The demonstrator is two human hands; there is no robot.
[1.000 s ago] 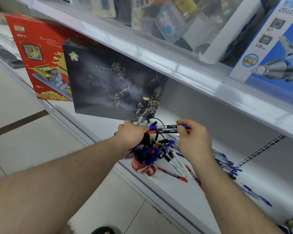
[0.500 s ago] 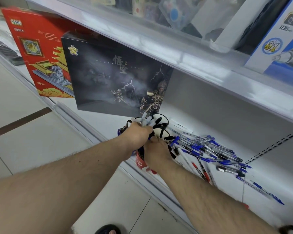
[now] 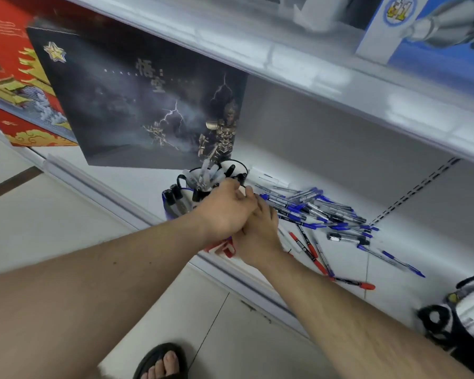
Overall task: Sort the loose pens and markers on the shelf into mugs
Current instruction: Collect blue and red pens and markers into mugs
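Head view — white shelf [image 3: 394, 283], tiled floor [image 3: 52, 214] below.

Loose pens [image 3: 315, 212] beside filled mugs [image 3: 203, 181]

Both forearms are bare to the near edge of the view, with no sleeve, watch, ring or glove showing on the left hand [image 3: 226, 210] or the right hand [image 3: 259, 236]. Fine hair covers the forearms. At the near bottom edge, one foot [image 3: 163, 362] wears a black open-toed sandal [image 3: 153, 356], toes exposed.
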